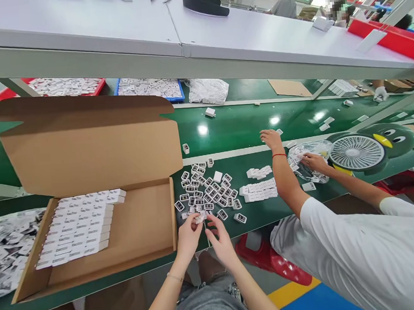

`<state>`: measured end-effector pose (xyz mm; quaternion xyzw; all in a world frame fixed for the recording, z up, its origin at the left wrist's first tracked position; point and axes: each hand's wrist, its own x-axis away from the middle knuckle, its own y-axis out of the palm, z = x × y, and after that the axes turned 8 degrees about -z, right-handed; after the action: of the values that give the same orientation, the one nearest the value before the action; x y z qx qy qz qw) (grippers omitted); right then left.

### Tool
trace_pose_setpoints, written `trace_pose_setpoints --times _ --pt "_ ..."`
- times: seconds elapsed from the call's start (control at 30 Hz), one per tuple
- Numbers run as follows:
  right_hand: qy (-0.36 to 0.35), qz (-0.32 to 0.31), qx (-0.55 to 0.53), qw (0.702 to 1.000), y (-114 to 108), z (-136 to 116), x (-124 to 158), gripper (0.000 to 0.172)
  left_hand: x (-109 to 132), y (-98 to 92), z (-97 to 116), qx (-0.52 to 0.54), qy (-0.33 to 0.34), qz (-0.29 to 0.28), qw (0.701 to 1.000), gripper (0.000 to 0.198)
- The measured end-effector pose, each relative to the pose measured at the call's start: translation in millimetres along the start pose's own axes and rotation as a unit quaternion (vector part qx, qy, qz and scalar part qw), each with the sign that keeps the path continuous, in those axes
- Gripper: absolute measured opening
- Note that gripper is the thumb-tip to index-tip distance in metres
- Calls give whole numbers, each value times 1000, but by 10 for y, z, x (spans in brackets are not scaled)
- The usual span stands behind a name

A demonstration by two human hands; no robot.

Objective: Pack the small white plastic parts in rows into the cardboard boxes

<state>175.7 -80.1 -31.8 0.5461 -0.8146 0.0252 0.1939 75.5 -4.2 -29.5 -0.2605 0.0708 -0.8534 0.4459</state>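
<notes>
Close to the table's front edge, my left hand (190, 238) pinches a small white part (200, 217) between thumb and fingertips. My right hand (220, 242) meets it from the other side, its index fingertip at the part and its thumb by a thin pale strip. The fingers cover much of the part, so its exact kind is unclear. Just beyond both hands lies a loose group of small white plastic housings (214, 192) with dark openings, looking like charger cases. To the left, an open cardboard box (142, 243) holds rows of small white printed boxes (76, 228).
A co-worker's arms (289, 187) reach over a clear plastic bag (307, 156) at right, near stacked white pieces (260, 189) and a penguin-shaped fan (357, 153). A white shelf (115, 36) crosses above a green belt (233, 125). A bag of white pieces (12, 251) lies far left.
</notes>
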Motion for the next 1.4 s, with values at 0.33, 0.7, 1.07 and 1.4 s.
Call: trace_pose_setpoints --times 0.33,0.7,1.07,1.4 --pt "-3 -7 -68 998 171 -7 -78 27 136 -6 84 92 3 -43 995 17" --pt "76 64 -331 938 -31 -18 -260 30 -190 -503 131 -294 115 50 948 36" --pt "80 91 -333 935 -428 186 38 21 -254 -603 239 -389 89 60 915 29" --pt "110 35 -225 968 -332 209 77 24 211 161 -192 -322 17 -84 943 27"
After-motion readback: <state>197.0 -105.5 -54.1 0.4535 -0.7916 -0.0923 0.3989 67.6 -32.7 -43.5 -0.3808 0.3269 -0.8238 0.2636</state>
